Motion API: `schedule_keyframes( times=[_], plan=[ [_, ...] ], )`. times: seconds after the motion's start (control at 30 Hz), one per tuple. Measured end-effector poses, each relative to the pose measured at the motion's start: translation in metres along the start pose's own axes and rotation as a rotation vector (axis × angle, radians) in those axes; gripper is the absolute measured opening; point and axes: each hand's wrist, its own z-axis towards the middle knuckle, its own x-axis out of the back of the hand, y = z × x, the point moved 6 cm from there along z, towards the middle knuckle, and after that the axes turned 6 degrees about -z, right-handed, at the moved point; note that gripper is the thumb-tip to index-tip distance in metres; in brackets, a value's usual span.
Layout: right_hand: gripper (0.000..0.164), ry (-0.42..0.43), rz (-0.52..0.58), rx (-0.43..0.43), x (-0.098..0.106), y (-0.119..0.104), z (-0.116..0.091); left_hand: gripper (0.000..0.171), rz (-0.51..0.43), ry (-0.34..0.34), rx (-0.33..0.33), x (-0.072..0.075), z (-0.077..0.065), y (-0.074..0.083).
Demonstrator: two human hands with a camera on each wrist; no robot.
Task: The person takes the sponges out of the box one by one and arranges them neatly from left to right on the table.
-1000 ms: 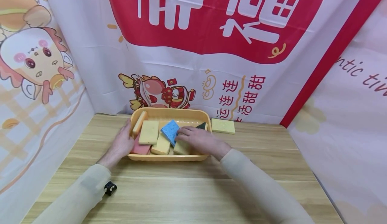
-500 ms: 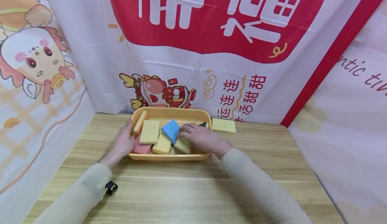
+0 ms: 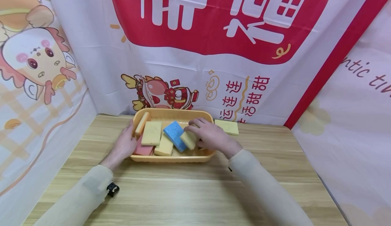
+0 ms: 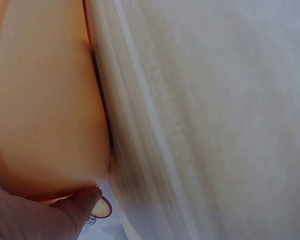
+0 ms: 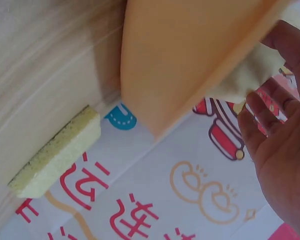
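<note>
A yellow-orange plastic bin (image 3: pixel 174 112) stands on the table, loosely filled with sponges. My left hand (image 3: pixel 123 144) grips its left end; in the left wrist view the thumb (image 4: pixel 77 207) lies at the bin's edge. Over the right half, my right hand (image 3: pixel 210 136) pinches a pale yellow sponge (image 3: pixel 188 139), tilted beside a blue sponge (image 3: pixel 174 134). The right wrist view shows the held sponge (image 5: pixel 250 75) between thumb and fingers, partly behind the bin wall. Left of the blue one lie yellow sponges (image 3: pixel 151 133), a pink one (image 3: pixel 143 148) and an upright orange-edged one (image 3: pixel 142 124).
Outside the bin, a pale yellow sponge (image 3: pixel 227 127) lies at its right, near the back cloth (image 3: pixel 183 63). Printed cloths also hang at left and right. Wood-grain table (image 3: pixel 183 192) extends in front of the bin. A black clip (image 3: pixel 112 189) is on the left sleeve.
My right hand has moved slightly right and up, with the pale yellow sponge pinched. More of the blue sponge now shows. The left hand keeps its place on the bin.
</note>
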Motion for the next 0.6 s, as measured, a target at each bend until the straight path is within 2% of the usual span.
schedule_keyframes(
  times=[0.33, 0.6],
  plan=[
    [0.07, 0.091, 0.047, -0.106, 0.019, 0.029, -0.014, 0.094, -0.012, 0.005, -0.02, -0.001, 0.0, 0.0],
    [0.077, 0.095, 0.127, -0.233, 0.021, 0.056, -0.032, 0.094, 0.001, 0.008, -0.02, 0.0, -0.001, 0.003]
  ],
)
